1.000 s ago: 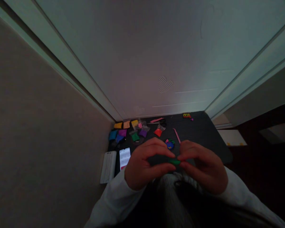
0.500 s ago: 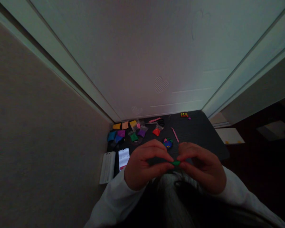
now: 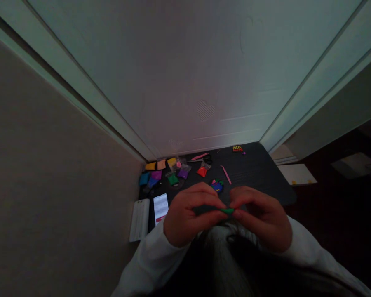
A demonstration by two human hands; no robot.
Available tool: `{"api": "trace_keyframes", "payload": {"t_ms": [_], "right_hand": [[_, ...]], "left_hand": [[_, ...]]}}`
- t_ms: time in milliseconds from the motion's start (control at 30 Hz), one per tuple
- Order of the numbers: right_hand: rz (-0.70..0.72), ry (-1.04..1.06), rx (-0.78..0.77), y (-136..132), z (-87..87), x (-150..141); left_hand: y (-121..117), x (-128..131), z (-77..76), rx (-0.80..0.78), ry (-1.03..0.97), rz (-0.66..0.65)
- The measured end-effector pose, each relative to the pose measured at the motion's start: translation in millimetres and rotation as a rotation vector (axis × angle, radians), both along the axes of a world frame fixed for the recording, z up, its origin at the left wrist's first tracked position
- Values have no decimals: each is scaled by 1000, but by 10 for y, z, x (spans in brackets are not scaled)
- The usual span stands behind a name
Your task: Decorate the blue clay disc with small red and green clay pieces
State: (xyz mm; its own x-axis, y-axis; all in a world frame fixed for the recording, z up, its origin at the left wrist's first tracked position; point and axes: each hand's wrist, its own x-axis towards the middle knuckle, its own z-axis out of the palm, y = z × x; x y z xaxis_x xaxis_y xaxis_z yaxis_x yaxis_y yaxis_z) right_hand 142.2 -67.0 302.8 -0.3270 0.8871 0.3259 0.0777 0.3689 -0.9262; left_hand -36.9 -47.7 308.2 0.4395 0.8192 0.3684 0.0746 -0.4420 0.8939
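My left hand and my right hand meet in front of me over a black table. Both pinch a small green lump of clay between thumb and fingertips. Just beyond my fingers lies a small blue clay figure with pink and green bits on it. Both arms wear white sleeves.
Several small bags of coloured clay lie at the table's far left, a red one nearer the middle. A pink stick tool, scissors, a lit phone and a white tray are also there. A pale door stands behind.
The view has tilted slightly, so the table items sit a little to the left. My hands keep pinching the green clay in nearly the same place.
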Motion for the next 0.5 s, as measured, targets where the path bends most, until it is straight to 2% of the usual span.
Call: {"api": "trace_keyframes", "payload": {"t_ms": [100, 233, 333, 500], "right_hand": [[13, -5, 68, 13, -5, 11], [4, -111, 334, 62, 37, 43], [-44, -213, 499, 92, 67, 65], [-53, -268, 570, 101, 43, 72]], "left_hand": [[-18, -5, 4, -26, -4, 30], [-56, -19, -35, -198, -35, 48], [-75, 8, -80, -326, -141, 26], [-96, 113, -126, -455, -381, 10]]}}
